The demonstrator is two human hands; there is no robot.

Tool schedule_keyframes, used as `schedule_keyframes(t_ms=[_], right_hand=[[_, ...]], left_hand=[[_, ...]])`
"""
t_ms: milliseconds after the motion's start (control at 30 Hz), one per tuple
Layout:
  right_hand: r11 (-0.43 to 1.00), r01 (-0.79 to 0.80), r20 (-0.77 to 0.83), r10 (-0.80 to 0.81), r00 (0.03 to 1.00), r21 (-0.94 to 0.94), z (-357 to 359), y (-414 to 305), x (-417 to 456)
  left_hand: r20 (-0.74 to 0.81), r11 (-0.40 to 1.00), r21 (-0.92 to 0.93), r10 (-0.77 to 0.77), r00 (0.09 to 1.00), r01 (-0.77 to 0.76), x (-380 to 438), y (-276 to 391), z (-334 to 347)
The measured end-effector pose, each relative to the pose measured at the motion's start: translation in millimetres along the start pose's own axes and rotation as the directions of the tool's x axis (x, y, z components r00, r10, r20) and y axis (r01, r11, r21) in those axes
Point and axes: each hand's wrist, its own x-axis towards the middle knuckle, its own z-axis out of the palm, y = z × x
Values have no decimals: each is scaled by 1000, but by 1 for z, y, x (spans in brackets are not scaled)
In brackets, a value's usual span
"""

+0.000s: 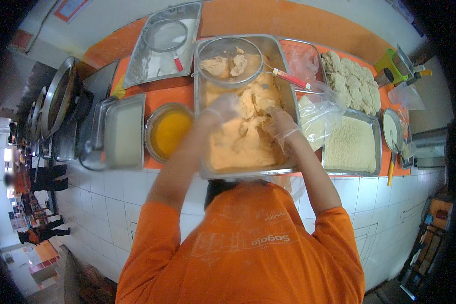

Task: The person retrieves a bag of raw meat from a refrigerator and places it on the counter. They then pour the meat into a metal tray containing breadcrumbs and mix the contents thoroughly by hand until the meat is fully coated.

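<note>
A deep metal tray [292, 152] in front of me holds orange-tinted flour [231, 152] and lumpy flour-coated pieces [252, 100], perhaps meat. My left hand [224, 107], in a clear plastic glove, is blurred over the left side of the flour. My right hand [283, 123], gloved likewise, touches the coated pieces on the right with curled fingers; whether it grips one is unclear. A round wire-mesh sieve [230, 78] with a red handle [290, 78] rests across the tray's far end, with several coated pieces in it.
Left stand a bowl of yellow liquid [171, 131], a pan of pale liquid [123, 131] and a white-powder tray [133, 78] with another sieve [166, 35]. Right are pale coated pieces [349, 81], a crumb tray [349, 146], plastic bags [319, 114] and a yellow-handled tool [391, 173]. People [41, 230] stand far left.
</note>
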Motion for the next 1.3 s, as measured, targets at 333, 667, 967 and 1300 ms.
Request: schedule_keyframes(t_ms=[333,667,967,1300], right_hand=[[962,70,-391,-173,904,-263,-4,-54,26],[983,71,-464,-142,874,-167,5,-55,47],[990,105,-618,-138,774,-90,-8,-94,21],[987,150,-613,-155,774,-59,-7,-103,21]], left_hand=[[-271,979,-142,-180,946,146,15,-17,13],[-184,939,36,-331,926,343,3,43,-40],[-275,885,-140,-465,842,443,-19,53,-42],[-287,800,-365,-583,760,476,-33,55,-55]])
